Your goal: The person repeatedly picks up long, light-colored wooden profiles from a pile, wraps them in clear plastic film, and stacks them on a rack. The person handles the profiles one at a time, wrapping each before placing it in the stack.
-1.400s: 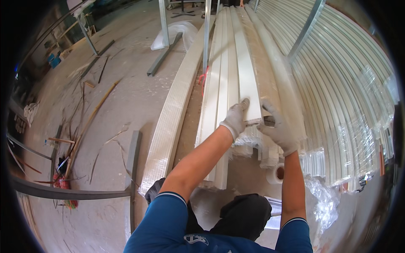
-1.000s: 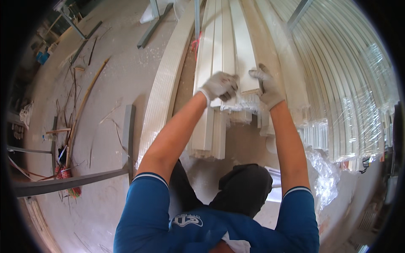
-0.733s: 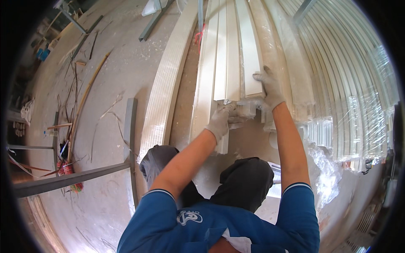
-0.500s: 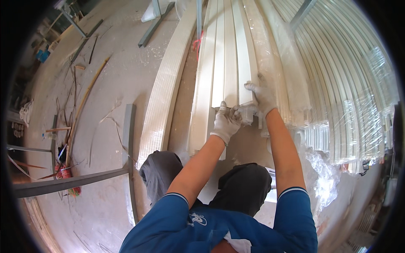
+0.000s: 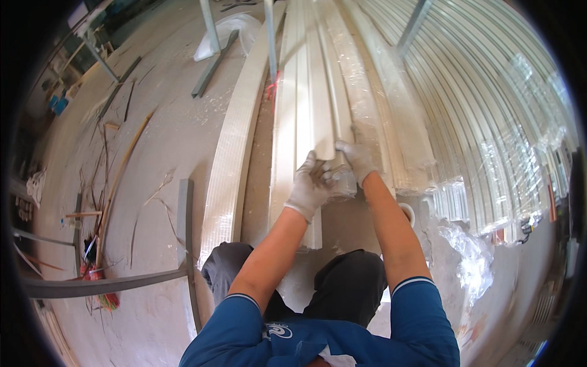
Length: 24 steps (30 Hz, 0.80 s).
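Observation:
Several long off-white profile strips lie side by side in front of me, running away toward the far end. My left hand (image 5: 309, 186), in a light work glove, grips the near end of one strip (image 5: 321, 125), with the thumb on top and the fingers curled at its end. On the right, my gloved right hand (image 5: 358, 161) holds the same end from its other side. Plastic-wrapped strip ends (image 5: 342, 183) show just below and between my hands. What the right fingers touch underneath is hidden.
A wrapped bundle of strips (image 5: 235, 147) lies to the left. A wide stack of film-wrapped profiles (image 5: 483, 122) fills the right side. Grey metal frames (image 5: 110, 286) stand at left, and metal posts (image 5: 271, 43) rise among the strips. Crumpled clear film (image 5: 471, 257) lies at lower right.
Both hands have shifted slightly left with the strip's near end, and have come closer together around it. The strip now overlaps its neighbours differently. The view has also shifted a little.

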Tool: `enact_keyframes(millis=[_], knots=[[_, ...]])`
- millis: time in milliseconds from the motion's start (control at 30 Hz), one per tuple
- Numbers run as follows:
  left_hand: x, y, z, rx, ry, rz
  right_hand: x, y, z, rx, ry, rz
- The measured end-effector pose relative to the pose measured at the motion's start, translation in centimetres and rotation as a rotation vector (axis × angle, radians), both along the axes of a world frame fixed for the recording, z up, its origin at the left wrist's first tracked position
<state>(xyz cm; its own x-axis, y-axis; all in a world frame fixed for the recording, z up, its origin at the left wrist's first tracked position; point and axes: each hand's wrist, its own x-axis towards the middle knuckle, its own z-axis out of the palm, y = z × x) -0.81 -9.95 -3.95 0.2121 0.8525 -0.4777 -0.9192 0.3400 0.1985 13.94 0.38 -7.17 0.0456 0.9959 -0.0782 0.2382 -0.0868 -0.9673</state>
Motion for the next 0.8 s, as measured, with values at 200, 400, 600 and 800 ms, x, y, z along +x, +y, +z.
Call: enact_keyframes(millis=[200,400,600,800], knots=[[-0.3,-0.3,-3.5,-0.085,0.133,-0.072,0.6,-3.3,3.8,-0.123,-0.660,0.168],[-0.7,-1.6,-4.0,0.114,0.371,-0.329,8.3,-4.4,7.7,-0.048,-0.440,-0.112],[3.0,-2.4,-4.8,0.305,0.494,-0.441,9.1,-2.5,3.7,-0.116,-0.809,-0.013],[5.0,-2.4,-5.5,0.228,0.403,-0.531,9.9,-1.3,2.5,-0.126,-0.749,0.038]])
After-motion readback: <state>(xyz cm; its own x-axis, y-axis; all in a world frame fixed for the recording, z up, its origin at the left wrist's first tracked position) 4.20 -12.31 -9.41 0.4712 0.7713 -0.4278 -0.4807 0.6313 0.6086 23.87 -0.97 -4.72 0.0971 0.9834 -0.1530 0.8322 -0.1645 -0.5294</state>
